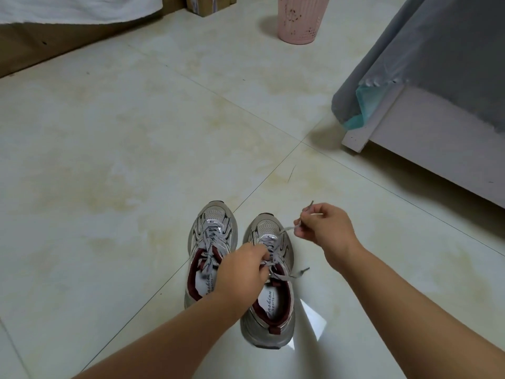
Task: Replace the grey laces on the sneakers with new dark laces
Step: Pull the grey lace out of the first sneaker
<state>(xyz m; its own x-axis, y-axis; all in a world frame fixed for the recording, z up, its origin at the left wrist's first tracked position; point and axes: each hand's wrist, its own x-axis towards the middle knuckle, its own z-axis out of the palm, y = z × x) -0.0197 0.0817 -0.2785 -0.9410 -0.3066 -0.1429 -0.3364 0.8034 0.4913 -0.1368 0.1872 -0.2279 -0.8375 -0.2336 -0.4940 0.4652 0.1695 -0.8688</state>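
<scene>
Low in the frame's centre, the left hand (243, 265) is gripping the right sneaker's (269, 283) grey lace (276, 248) at the eyelets, while the right hand (323, 225) is pinching its free end beside the left sneaker (209, 247).

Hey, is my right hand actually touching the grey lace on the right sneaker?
Touching. In the head view the right hand pinches the grey lace, which runs from its fingers down to the right sneaker.

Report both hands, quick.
Left hand: gripping the grey lace at the right sneaker.
Right hand: pinching that lace's free end.
</scene>
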